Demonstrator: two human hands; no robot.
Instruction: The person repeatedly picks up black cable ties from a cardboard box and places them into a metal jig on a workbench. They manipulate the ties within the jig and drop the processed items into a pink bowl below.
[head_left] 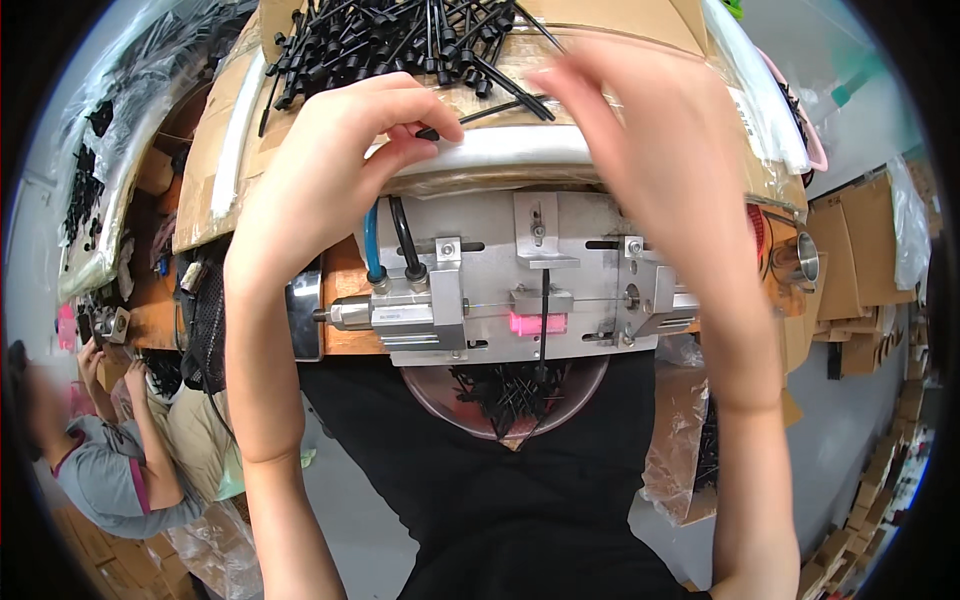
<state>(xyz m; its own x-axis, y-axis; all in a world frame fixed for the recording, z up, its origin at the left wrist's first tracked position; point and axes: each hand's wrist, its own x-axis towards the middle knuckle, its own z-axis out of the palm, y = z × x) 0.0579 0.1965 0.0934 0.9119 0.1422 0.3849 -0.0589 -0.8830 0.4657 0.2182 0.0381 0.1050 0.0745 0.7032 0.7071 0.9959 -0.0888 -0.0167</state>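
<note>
Over the front edge of the cardboard, my left hand point(350, 150) pinches the end of a thin black plastic rod point(485, 112). The rod slants up to the right, toward the pile. My right hand point(645, 120) is smeared by motion to the right of it, and its fingers cannot be made out clearly. Beyond both hands lies a heap of black rods with thick capped ends point(400, 45). Below my hands sits a metal fixture point(590, 215) with a pneumatic cylinder point(405, 325). Another black rod point(545, 300) stands across its middle, by a pink block point(525, 324).
A bowl point(430, 400) with black pieces rests under the fixture's near edge, at my lap. Blue and black air hoses point(374, 245) rise from the cylinder. Another person point(120, 470) works at the left. Flattened cardboard boxes point(860, 240) stack at the right.
</note>
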